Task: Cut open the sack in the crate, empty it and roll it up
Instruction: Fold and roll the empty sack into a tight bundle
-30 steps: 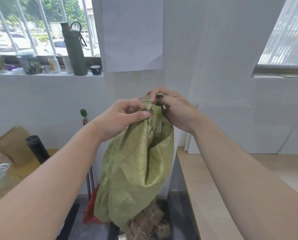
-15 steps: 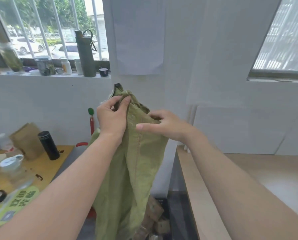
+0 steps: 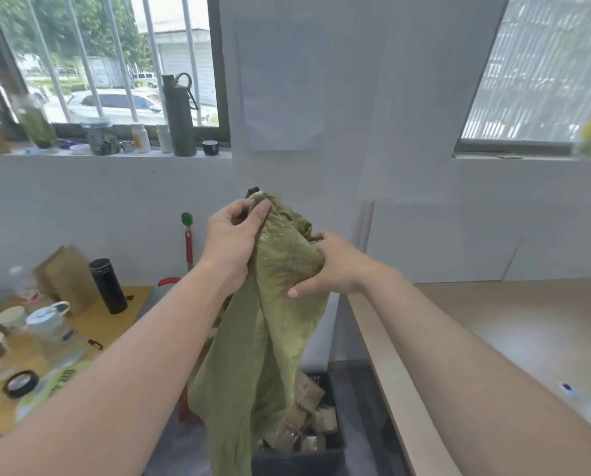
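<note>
The sack [image 3: 273,324] hangs limp over the crate [image 3: 325,438], now light and floppy. Left hand [image 3: 230,242] pinches its top corner; right hand [image 3: 335,266] grips the bunched edge just right. Best held by the edges.

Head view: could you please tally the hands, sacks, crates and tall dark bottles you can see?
Hands: 2, left hand and right hand
Sacks: 1, green sack
Crates: 1, black crate
Tall dark bottles: 2, green bottle and black flask
Total: 6
</note>
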